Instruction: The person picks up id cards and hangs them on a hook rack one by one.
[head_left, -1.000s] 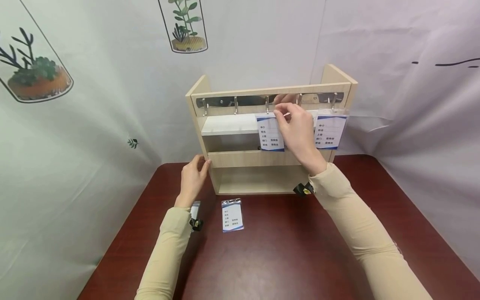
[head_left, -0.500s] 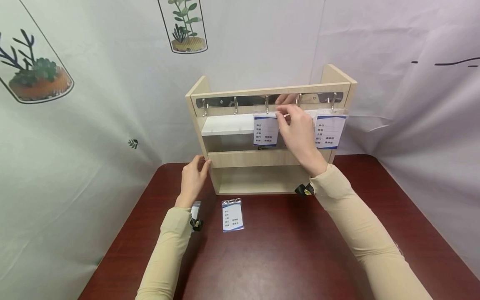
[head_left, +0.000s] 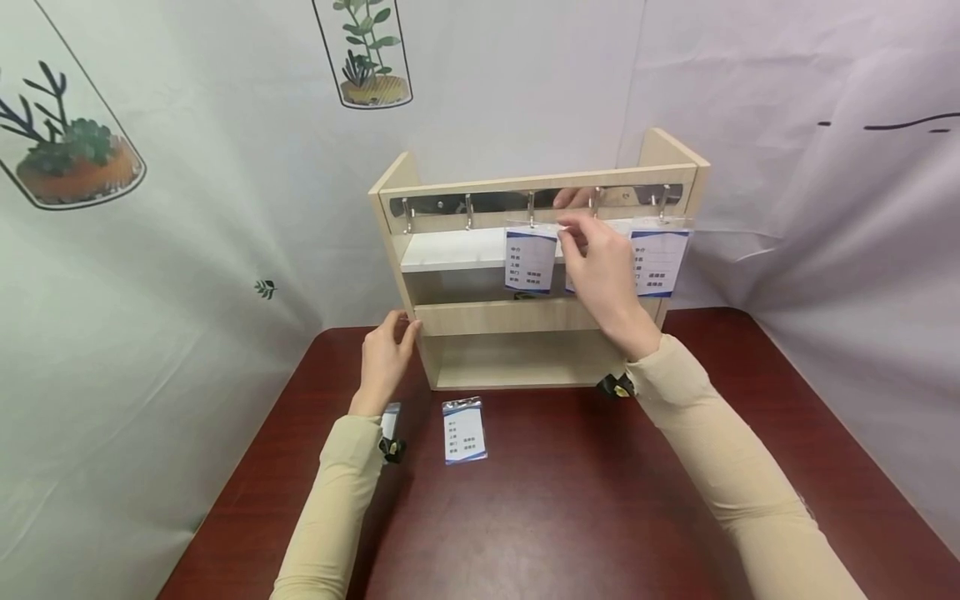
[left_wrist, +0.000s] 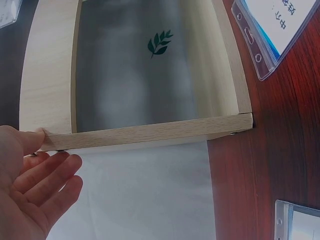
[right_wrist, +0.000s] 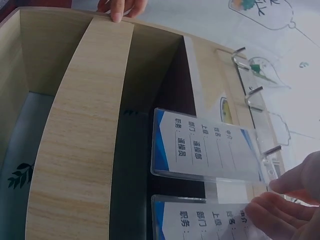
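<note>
Shelf (head_left: pixel 502 319) on tbl (head_left: pixel 555 500); 2 badges (head_left: pixel 465 432) in frt, L; badge (head_left: pixel 667 260) on R-end hook (head_left: pixel 663 202).

Right hand (head_left: pixel 603 271) pinching badge (head_left: pixel 529 262), left hand (head_left: pixel 386 358) holding rack (head_left: pixel 495 318)

In the head view, a sleeve (head_left: pixel 341 467) partly hides one flat badge (head_left: pixel 390 421) and the right hand (head_left: pixel 603 268) a hanging badge (head_left: pixel 570 282).

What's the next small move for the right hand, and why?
Probably settle the held badge on the middle hook before letting go: the right hand pinches its top corner, its top edge is at that hook, but seating is unclear.
</note>
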